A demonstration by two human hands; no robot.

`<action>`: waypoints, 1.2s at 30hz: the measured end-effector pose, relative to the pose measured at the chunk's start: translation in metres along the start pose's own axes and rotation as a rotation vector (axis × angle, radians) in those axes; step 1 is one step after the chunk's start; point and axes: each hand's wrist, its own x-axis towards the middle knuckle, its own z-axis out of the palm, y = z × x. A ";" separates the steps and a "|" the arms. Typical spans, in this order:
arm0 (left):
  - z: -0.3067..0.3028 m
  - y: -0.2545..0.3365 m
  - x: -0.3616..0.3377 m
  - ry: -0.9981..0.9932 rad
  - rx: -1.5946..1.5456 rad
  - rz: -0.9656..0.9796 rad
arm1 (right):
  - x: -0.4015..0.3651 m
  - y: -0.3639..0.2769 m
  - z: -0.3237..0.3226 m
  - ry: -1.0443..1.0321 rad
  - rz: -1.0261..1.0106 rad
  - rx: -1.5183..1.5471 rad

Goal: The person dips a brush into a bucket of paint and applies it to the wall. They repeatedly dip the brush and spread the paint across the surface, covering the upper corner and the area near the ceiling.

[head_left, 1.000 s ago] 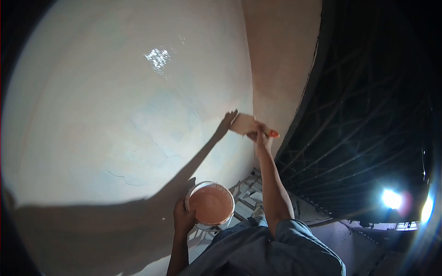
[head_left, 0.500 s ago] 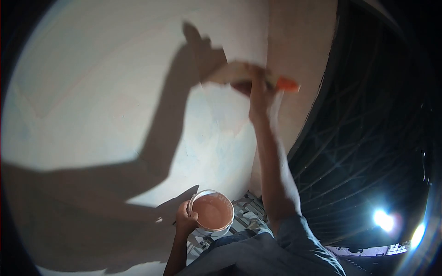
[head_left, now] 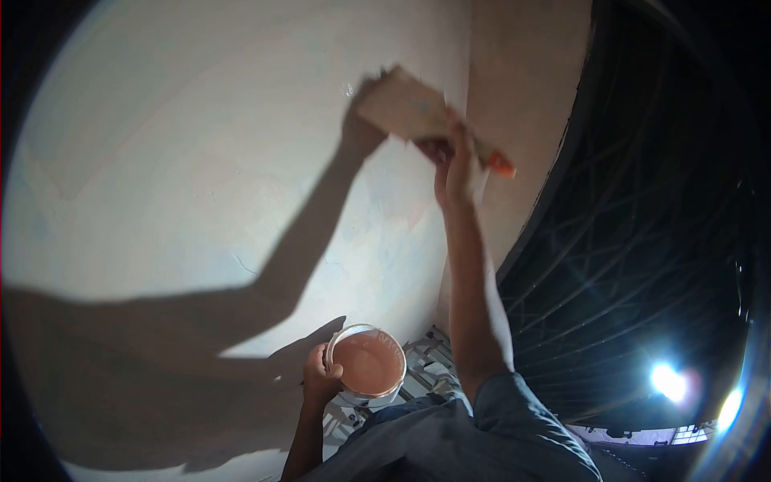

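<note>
In the head view, my right hand (head_left: pixel 456 161) is raised at the wall and wrapped round a wide paintbrush (head_left: pixel 405 104). Its broad tan head is at the wall surface, slightly blurred, and its orange handle end (head_left: pixel 502 164) sticks out to the right. Lower down, my left hand (head_left: pixel 323 376) grips the rim of a white bucket (head_left: pixel 392 395), thumb over the edge. Pinkish-brown liquid paint (head_left: pixel 368 365) lies inside the bucket.
The pale wall (head_left: pixel 201 185) meets a pinkish side wall (head_left: pixel 518 88) at a corner. A dark opening with crossing bars (head_left: pixel 626 225) is on the right. A bright lamp (head_left: pixel 668 382) shines at lower right. Metal slats (head_left: pixel 430 353) lie below the bucket.
My right hand has turned the paintbrush, so its broad head now points up and left and its handle end sits lower. My left hand and the bucket have shifted slightly left.
</note>
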 end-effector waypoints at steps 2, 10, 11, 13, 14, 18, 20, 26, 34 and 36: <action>-0.001 0.002 -0.001 0.000 0.098 0.031 | -0.032 0.047 -0.065 0.117 0.112 -0.066; -0.001 0.003 0.013 -0.032 0.250 0.034 | -0.115 0.079 -0.168 0.394 0.374 -0.374; -0.001 0.019 0.011 -0.061 0.168 -0.098 | -0.103 0.074 -0.159 0.351 0.327 -0.408; -0.003 0.021 0.011 -0.089 0.087 -0.229 | -0.064 0.063 -0.129 0.300 0.233 -0.467; -0.004 0.005 0.012 -0.070 0.143 -0.047 | -0.042 0.063 -0.110 0.307 0.130 -0.441; 0.000 -0.007 0.009 -0.051 0.029 -0.042 | 0.026 -0.015 0.002 0.063 -0.074 -0.243; 0.002 0.002 0.006 -0.032 -0.018 -0.086 | 0.047 -0.049 0.040 -0.045 -0.127 -0.150; 0.001 0.003 0.012 -0.062 0.085 -0.034 | 0.055 -0.033 0.025 -0.094 -0.134 -0.032; 0.002 0.003 0.019 -0.089 0.202 -0.052 | -0.085 0.105 -0.193 0.367 0.342 -0.122; 0.004 -0.012 0.018 -0.063 0.184 -0.040 | -0.122 0.120 -0.226 0.419 0.368 -0.153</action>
